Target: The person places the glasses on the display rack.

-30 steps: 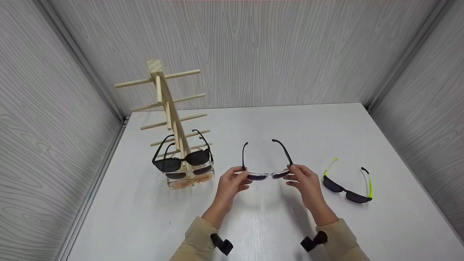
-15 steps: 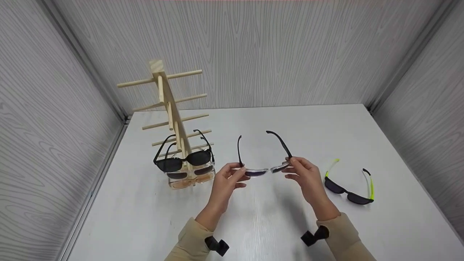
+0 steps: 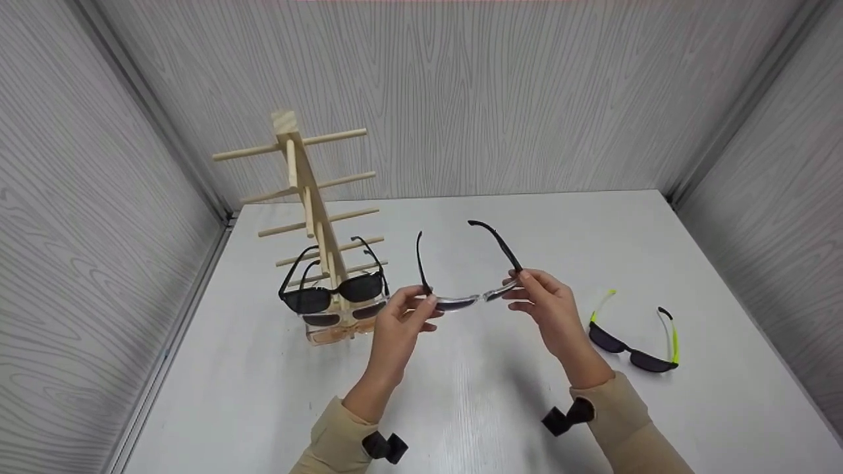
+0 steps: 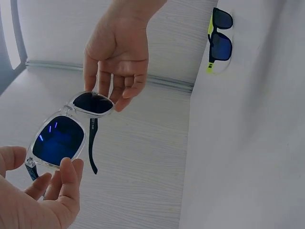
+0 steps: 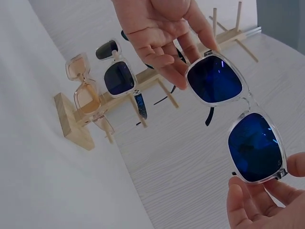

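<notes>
Pale grey wood-grain wall panels (image 3: 428,99) enclose a smooth white table (image 3: 461,408), and on its left side stands a light wooden display rack (image 3: 305,176), a leaning post with thin round pegs sticking out in pairs. Three pairs hang one above another on its lower part: black-framed sunglasses with dark lenses (image 3: 309,301) on top, transparent-framed sunglasses with dark lenses (image 5: 119,77) below them, and peach-tinted translucent glasses (image 5: 88,98) lowest, nearest the rack's base. Two beige sleeves (image 3: 625,421) reach in from the near edge. The left hand (image 3: 398,329) pinches one end of the clear-framed sunglasses with black temples (image 3: 456,304) near the hinge, thumb against fingertips; the right hand (image 3: 553,316) pinches the other end the same way, so both grips are nearly closed on the frame. This held pair hangs above the table, between the hands and to the right of the rack, its right end a little higher. Its rounded-square lenses look deep blue and mirrored (bright streaks glint on them in both wrist views), and its temples stand unfolded, pointing away from the person. Farther right, black sunglasses with neon-yellow temples (image 3: 651,361) lie unfolded on the table. A small black wrist device (image 3: 566,416) sits at each cuff.
</notes>
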Demonstrator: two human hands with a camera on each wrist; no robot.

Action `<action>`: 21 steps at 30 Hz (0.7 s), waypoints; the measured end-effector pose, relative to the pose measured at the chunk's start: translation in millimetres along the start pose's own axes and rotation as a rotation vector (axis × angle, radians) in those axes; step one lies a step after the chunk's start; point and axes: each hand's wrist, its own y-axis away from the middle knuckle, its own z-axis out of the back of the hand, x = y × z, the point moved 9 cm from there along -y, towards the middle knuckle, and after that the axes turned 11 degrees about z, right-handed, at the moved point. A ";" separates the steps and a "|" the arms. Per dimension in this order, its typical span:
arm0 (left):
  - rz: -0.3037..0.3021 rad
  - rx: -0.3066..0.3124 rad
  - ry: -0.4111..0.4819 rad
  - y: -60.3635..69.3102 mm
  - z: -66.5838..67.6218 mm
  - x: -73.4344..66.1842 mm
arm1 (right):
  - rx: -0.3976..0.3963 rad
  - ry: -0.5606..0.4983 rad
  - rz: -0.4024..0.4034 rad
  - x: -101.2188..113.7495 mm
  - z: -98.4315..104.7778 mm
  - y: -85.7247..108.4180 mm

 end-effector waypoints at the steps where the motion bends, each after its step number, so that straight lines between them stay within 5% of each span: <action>1: -0.005 -0.001 -0.005 1.3 0.8 -2.6 | 0.008 -0.005 0.002 1.5 -2.1 -0.8; 21: -0.185 -0.067 0.036 25.1 26.0 -46.2 | 0.153 -0.099 0.020 25.2 -54.6 -17.7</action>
